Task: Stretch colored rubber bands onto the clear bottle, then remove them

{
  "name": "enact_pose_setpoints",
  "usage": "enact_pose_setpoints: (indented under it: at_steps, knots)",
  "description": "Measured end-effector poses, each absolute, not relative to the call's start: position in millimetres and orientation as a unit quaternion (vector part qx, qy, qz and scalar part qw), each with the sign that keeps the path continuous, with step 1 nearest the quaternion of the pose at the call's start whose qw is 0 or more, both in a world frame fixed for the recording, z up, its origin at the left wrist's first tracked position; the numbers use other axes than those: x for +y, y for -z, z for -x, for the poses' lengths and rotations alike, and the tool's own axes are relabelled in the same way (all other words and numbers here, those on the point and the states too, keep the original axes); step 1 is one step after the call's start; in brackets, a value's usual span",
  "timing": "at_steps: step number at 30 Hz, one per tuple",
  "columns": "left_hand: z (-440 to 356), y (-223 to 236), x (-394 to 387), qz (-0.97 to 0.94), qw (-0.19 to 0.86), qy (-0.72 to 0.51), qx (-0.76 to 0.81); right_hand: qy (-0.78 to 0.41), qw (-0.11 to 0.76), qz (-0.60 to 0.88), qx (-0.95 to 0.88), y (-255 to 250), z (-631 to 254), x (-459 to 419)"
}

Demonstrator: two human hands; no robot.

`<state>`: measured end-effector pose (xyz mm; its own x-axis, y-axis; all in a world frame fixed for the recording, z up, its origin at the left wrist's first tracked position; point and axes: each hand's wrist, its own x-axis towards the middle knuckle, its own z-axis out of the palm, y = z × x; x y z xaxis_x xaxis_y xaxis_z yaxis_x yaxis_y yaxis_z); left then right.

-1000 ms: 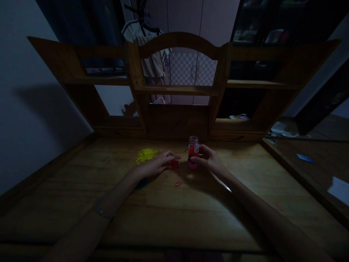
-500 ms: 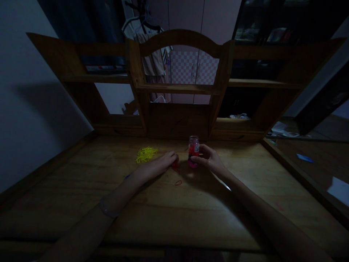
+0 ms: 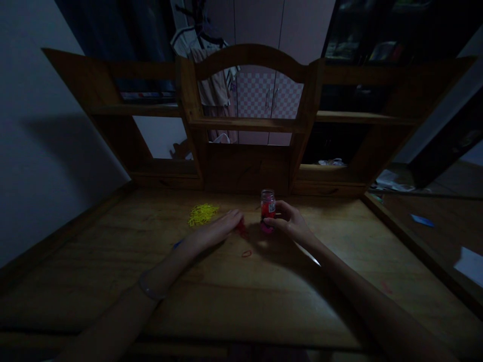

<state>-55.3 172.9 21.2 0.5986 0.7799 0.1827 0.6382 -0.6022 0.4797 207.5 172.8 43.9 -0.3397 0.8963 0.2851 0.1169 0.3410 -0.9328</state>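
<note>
My right hand (image 3: 292, 221) is wrapped round a small clear jar (image 3: 267, 195) that stands upright and uncapped on the wooden table. Red and pink contents and a small white label show through its side. Left of the jar, my left hand (image 3: 231, 219) is low over the tabletop, its fingers bent and pinched on red rubber bands (image 3: 242, 229); the fingertips are partly hidden and slightly blurred. One loose red rubber band (image 3: 246, 254) lies in front of the jar. Beyond my left forearm sits a pile of yellow rubber bands (image 3: 203, 214).
Something blue (image 3: 178, 244) peeks out beside my left forearm. A wooden shelf unit (image 3: 247, 122) rises along the table's back edge. The table (image 3: 234, 296) has a raised rim at the left and right. Farther right lie a blue card (image 3: 422, 219) and white paper (image 3: 470, 266).
My left hand has shifted slightly left, and more of the red rubber bands shows at its fingertips. My right hand and the jar stay in place.
</note>
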Motion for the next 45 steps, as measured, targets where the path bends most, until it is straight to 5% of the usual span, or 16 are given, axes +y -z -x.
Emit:
enact_pose_setpoints:
  at_steps: [10,20,31,45]
  knots:
    - [52,-54,181,-0.728,0.344,-0.421,0.417,-0.216,0.412,0.366,-0.806,-44,-204,159]
    - [36,-58,165,-0.747,0.287,-0.429,0.418,-0.036,0.357,0.396,-0.845,-39,-194,154]
    - [32,-57,166,-0.780,0.186,-0.418,0.428,-0.015,0.364,0.376,-0.852,-37,-194,154]
    - [35,-55,159,-0.711,0.264,-0.480,0.441,-0.025,0.365,0.373,-0.852,-39,-194,152]
